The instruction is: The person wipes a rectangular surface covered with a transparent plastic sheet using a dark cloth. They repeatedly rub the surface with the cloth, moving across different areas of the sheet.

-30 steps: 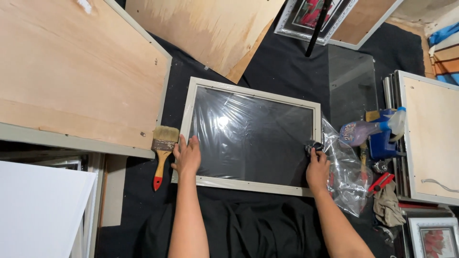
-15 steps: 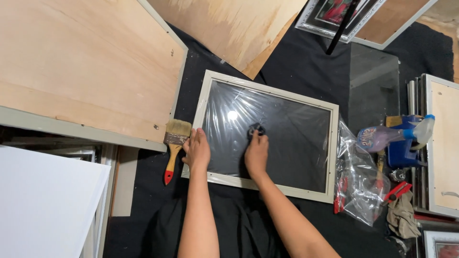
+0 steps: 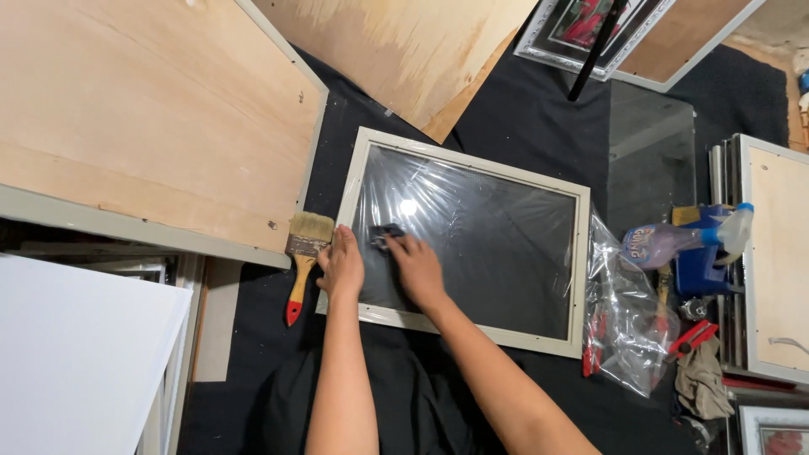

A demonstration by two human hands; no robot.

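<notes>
A picture frame (image 3: 581, 261) with a pale border and a glossy dark glass pane lies flat on black cloth. My left hand (image 3: 341, 265) presses on the frame's left edge, fingers together. My right hand (image 3: 415, 268) rests on the glass near the left side and grips a small dark cloth (image 3: 383, 236) against the pane. A light reflects off the glass just above the cloth.
A paintbrush (image 3: 302, 257) with a red-tipped wooden handle lies left of the frame. Plywood boards (image 3: 143, 118) lie to the left and top. A crumpled clear plastic bag (image 3: 628, 320), a spray bottle (image 3: 674, 244) and more frames (image 3: 775, 270) sit on the right. A white board (image 3: 76, 354) is at bottom left.
My right hand has moved with the dark cloth from the frame's right edge across the glass to its left side. My left hand has stayed on the left edge.
</notes>
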